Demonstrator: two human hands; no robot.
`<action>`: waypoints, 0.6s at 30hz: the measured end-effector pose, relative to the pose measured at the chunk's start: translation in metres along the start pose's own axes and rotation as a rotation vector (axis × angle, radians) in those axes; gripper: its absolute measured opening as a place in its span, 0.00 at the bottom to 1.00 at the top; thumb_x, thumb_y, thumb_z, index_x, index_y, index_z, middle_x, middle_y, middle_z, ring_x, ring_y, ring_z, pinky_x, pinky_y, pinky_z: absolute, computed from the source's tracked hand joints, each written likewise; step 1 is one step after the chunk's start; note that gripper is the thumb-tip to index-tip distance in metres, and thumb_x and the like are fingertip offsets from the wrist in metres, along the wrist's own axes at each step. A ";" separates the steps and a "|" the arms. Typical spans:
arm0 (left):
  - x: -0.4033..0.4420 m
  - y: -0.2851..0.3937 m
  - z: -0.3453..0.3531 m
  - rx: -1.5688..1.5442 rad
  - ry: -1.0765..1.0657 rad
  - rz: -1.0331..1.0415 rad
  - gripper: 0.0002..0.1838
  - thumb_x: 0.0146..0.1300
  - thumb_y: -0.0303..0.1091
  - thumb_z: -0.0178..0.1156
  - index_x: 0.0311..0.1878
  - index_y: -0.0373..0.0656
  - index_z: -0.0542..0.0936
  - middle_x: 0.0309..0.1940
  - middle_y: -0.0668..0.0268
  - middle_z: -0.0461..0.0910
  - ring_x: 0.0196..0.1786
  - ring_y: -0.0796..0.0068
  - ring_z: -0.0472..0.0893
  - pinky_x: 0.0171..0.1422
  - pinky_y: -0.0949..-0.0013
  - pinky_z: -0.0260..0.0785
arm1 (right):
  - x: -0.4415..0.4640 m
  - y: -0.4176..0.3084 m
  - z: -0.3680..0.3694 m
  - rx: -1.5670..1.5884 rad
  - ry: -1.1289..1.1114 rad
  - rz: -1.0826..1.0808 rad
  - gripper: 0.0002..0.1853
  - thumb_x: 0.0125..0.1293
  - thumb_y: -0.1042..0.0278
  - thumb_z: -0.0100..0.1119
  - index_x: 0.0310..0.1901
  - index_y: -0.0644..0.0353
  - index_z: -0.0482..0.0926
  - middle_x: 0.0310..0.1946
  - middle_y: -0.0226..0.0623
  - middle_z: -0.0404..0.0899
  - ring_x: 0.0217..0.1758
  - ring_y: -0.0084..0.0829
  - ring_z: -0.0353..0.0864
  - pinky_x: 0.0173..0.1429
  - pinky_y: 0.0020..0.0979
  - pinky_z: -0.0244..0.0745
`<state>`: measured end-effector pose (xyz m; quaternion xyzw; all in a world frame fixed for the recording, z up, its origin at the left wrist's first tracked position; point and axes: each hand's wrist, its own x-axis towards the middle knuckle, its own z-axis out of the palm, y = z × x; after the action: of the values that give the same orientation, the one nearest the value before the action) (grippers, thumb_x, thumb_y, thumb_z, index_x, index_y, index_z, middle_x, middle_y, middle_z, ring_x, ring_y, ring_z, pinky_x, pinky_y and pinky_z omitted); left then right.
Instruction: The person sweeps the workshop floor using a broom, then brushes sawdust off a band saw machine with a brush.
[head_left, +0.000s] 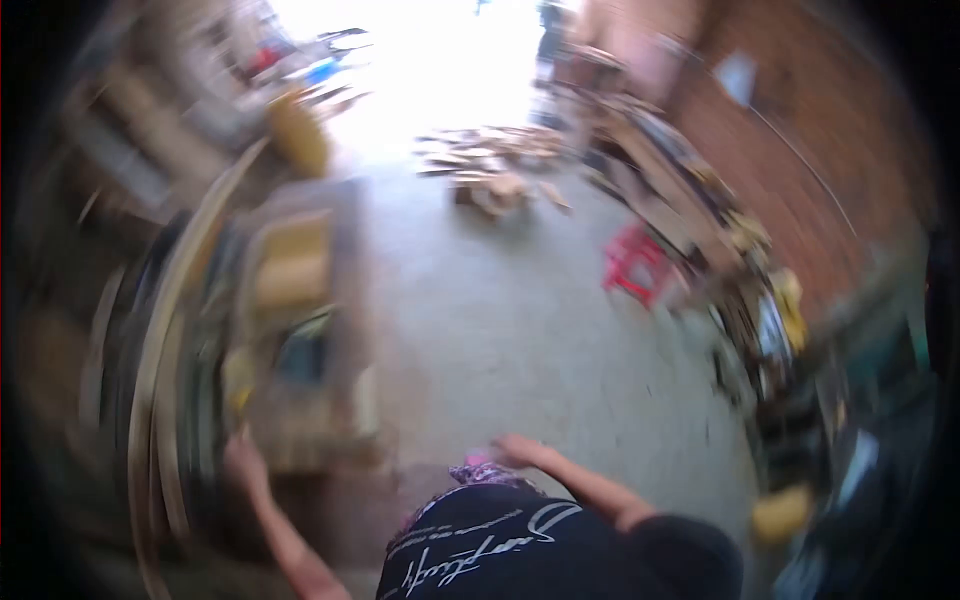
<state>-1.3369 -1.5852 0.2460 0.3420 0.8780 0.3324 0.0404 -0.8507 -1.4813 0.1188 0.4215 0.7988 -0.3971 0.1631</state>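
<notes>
My left hand (pixel 243 460) reaches out at the near left side of a wooden workbench (pixel 360 310). Just beyond its fingers is a small yellow item (pixel 240 385), too blurred to name. Whether the hand touches it I cannot tell. My right hand (pixel 515 450) is in front of my waist, close to the patterned purple cloth (pixel 485 470) I wear below a black shirt. Motion smears the fingers of both hands. On the bench are a yellowish wooden piece (pixel 292 275) and a dark bluish item (pixel 305 352).
Long curved boards (pixel 165 340) stand left of the bench. A wood pile (pixel 490 150) lies ahead on the concrete floor (pixel 480 330). A red plastic stool (pixel 637 264) stands to the right, beside stacked planks (pixel 670 180) along a brick wall (pixel 800 150).
</notes>
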 end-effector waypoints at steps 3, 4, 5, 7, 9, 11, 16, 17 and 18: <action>0.024 -0.032 0.034 -0.311 -0.176 -0.059 0.21 0.63 0.46 0.45 0.41 0.34 0.74 0.35 0.56 0.76 0.37 0.65 0.74 0.43 0.65 0.65 | 0.013 0.030 -0.051 0.071 0.313 -0.063 0.23 0.52 0.61 0.56 0.50 0.59 0.68 0.38 0.49 0.75 0.43 0.47 0.74 0.45 0.43 0.70; 0.026 0.012 0.054 -0.318 -0.185 -0.062 0.21 0.63 0.46 0.45 0.40 0.34 0.74 0.34 0.57 0.75 0.36 0.65 0.73 0.42 0.65 0.65 | 0.014 0.038 -0.072 0.127 0.296 0.001 0.23 0.51 0.62 0.57 0.49 0.62 0.68 0.37 0.50 0.75 0.42 0.48 0.74 0.44 0.43 0.70; 0.021 0.059 0.074 -0.321 -0.183 -0.055 0.21 0.63 0.46 0.45 0.40 0.35 0.74 0.33 0.58 0.74 0.35 0.66 0.73 0.40 0.66 0.65 | 0.010 0.046 -0.091 0.139 0.390 -0.040 0.23 0.51 0.62 0.57 0.48 0.62 0.69 0.37 0.51 0.75 0.42 0.48 0.74 0.44 0.42 0.70; 0.013 0.133 0.108 -0.325 -0.210 -0.017 0.20 0.62 0.46 0.46 0.38 0.36 0.74 0.31 0.59 0.73 0.34 0.67 0.72 0.38 0.67 0.64 | -0.011 0.059 -0.110 0.170 0.498 -0.049 0.23 0.51 0.62 0.58 0.47 0.63 0.69 0.37 0.51 0.75 0.43 0.47 0.74 0.45 0.42 0.70; 0.006 0.193 0.137 -0.342 -0.244 0.023 0.19 0.62 0.46 0.46 0.37 0.36 0.73 0.29 0.61 0.72 0.32 0.69 0.71 0.36 0.68 0.63 | -0.022 0.071 -0.125 0.260 0.643 -0.118 0.22 0.51 0.61 0.58 0.46 0.64 0.69 0.39 0.52 0.74 0.45 0.48 0.72 0.46 0.42 0.68; 0.002 0.235 0.161 -0.378 -0.279 0.057 0.18 0.62 0.46 0.46 0.35 0.37 0.73 0.27 0.62 0.70 0.30 0.70 0.70 0.33 0.69 0.62 | -0.031 0.083 -0.119 0.372 0.647 -0.102 0.22 0.52 0.60 0.58 0.46 0.64 0.69 0.40 0.52 0.73 0.46 0.48 0.72 0.47 0.41 0.68; -0.004 0.328 0.211 -0.481 -0.370 0.153 0.17 0.61 0.46 0.47 0.32 0.39 0.71 0.21 0.66 0.67 0.25 0.74 0.68 0.27 0.71 0.61 | -0.076 0.102 -0.137 0.620 0.549 -0.039 0.22 0.52 0.60 0.58 0.47 0.63 0.69 0.38 0.51 0.73 0.44 0.48 0.72 0.47 0.42 0.67; -0.003 0.344 0.221 -0.507 -0.392 0.168 0.17 0.61 0.46 0.47 0.31 0.40 0.71 0.20 0.67 0.66 0.24 0.75 0.68 0.26 0.72 0.60 | -0.074 0.106 -0.139 0.585 0.647 -0.072 0.21 0.53 0.61 0.56 0.47 0.62 0.68 0.32 0.48 0.73 0.40 0.46 0.72 0.44 0.42 0.66; -0.003 0.362 0.231 -0.539 -0.420 0.184 0.17 0.61 0.46 0.47 0.30 0.40 0.71 0.19 0.68 0.66 0.23 0.75 0.67 0.25 0.72 0.60 | -0.075 0.107 -0.144 0.548 0.745 -0.101 0.21 0.54 0.62 0.55 0.48 0.62 0.68 0.26 0.45 0.73 0.36 0.45 0.72 0.40 0.42 0.66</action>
<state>-1.0580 -1.2614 0.2874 0.4576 0.6967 0.4769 0.2790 -0.7097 -1.3755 0.2006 0.5235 0.6882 -0.4223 -0.2718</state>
